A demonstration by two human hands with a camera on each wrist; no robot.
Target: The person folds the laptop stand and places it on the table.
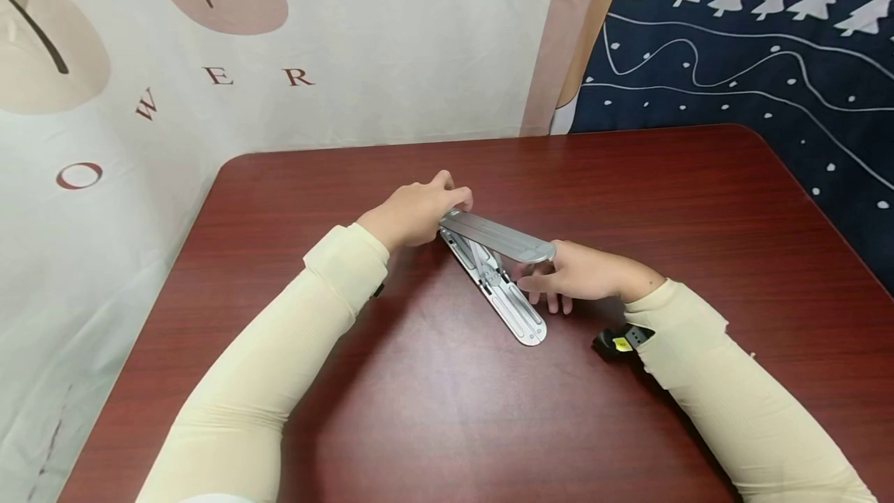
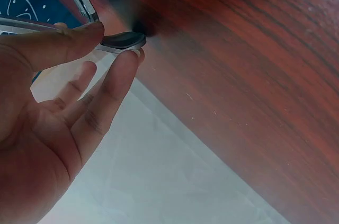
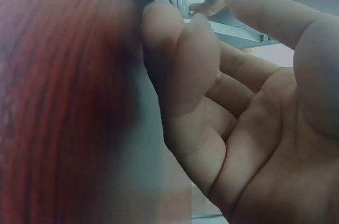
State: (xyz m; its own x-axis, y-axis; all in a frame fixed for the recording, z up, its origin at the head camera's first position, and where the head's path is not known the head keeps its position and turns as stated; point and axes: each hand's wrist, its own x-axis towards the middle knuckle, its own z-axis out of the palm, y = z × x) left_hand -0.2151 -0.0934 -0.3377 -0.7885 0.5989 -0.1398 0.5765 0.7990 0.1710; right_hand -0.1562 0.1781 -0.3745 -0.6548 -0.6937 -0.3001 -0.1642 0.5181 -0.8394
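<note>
On table [image 1: 419,425], metal stand [image 1: 497,237], cloths [image 1: 733,53] behind

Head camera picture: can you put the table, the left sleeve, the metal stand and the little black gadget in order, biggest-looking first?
1. Table
2. Left sleeve, perhaps helped by being nearer the camera
3. Metal stand
4. Black gadget, partly hidden by the right sleeve
</note>
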